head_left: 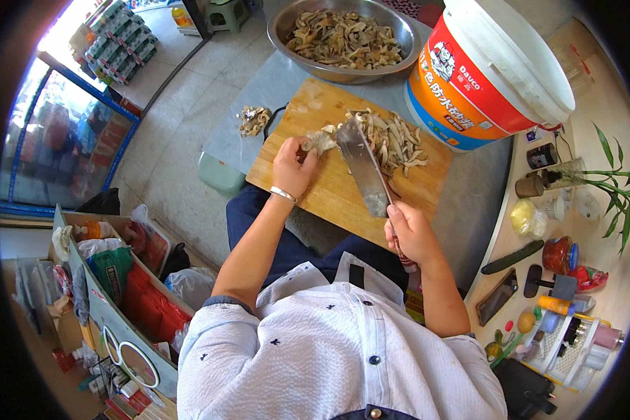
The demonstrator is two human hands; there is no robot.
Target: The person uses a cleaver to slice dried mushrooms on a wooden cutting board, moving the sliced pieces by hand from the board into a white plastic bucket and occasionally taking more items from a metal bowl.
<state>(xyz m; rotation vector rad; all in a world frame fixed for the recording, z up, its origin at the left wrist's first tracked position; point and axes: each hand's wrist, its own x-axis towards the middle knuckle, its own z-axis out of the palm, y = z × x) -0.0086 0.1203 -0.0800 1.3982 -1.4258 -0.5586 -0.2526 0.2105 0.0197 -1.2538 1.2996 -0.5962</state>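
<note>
Wooden cutting board sits on a grey table above the person's lap; using the board as reference. Left hand is over the board's left half, fingers bent and pinching a pale mushroom piece. Right hand is at the board's near right edge, closed around the handle of a cleaver. Blade slants across the board's middle, far end right beside the pinched piece. Can't tell from this angle if the edge touches wood. Sliced mushrooms are heaped on the board's far right part, just right of the blade. Steel bowl past the board's far edge, loaded with more mushroom pieces. White bucket with a red-orange label stands off the board's far right corner. Small mushroom clump lies left of the board. Counter well right of the board: cucumber, phone, red jar.
</note>
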